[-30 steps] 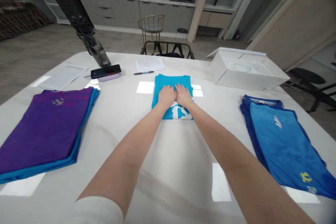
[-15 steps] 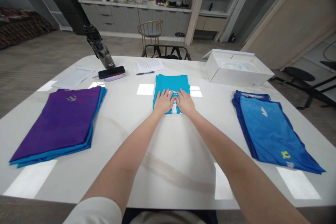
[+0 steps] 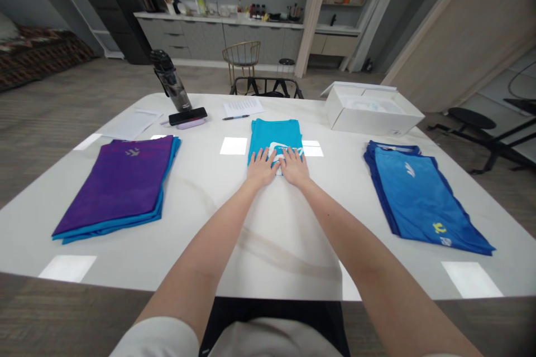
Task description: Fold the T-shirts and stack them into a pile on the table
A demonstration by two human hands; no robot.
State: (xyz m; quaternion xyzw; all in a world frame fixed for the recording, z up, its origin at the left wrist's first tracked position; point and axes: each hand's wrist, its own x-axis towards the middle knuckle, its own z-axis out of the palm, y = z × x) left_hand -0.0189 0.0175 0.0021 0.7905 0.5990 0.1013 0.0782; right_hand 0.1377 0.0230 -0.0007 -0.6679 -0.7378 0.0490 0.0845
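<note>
Black phone [image 3: 188, 116] on lilac case [image 3: 191, 124] beside water bottle [image 3: 171, 81]; pen [image 3: 236, 117], printed sheet [image 3: 243, 106], white box [image 3: 372, 112].

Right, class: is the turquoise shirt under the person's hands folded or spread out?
Folded: the turquoise shirt forms a narrow, straight-sided panel on the table, with the left hand and right hand resting flat on its near end.

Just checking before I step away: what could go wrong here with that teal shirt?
The teal shirt lies folded under the left hand and right hand on a smooth white table, so it might slide, or its fold shift, if they press unevenly. The upright water bottle stands at the far side and could topple if knocked. The pen lies just beyond the shirt and might get brushed aside.
</note>
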